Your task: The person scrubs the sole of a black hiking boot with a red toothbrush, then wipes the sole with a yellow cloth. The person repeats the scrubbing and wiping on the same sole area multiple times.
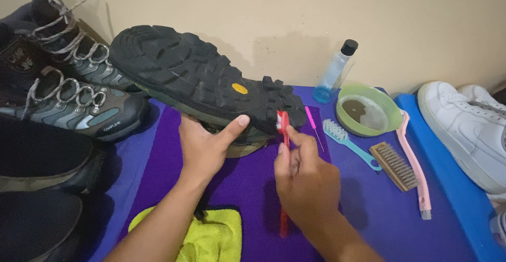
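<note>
Fingers: left hand (203, 149) grips boot (200, 80), thumb on sole; right hand (305, 180) pinches red toothbrush (283, 122) at heel | boot: tilted sole-up, table (369, 209) middle | near edge: yellow cloth (211, 235)

My left grip (203, 149) is raised in front of me, palm turned up and away, the thumb stretched out to its right and pressing flat while the other fingers curl out of sight behind. My right grip (303, 180), just to the right of the left one and a little lower, is closed in a loose fist with knuckles toward me, thumb and forefinger pinched together at its top. Both forearms come up bare from the lower edge, angling inward.
</note>
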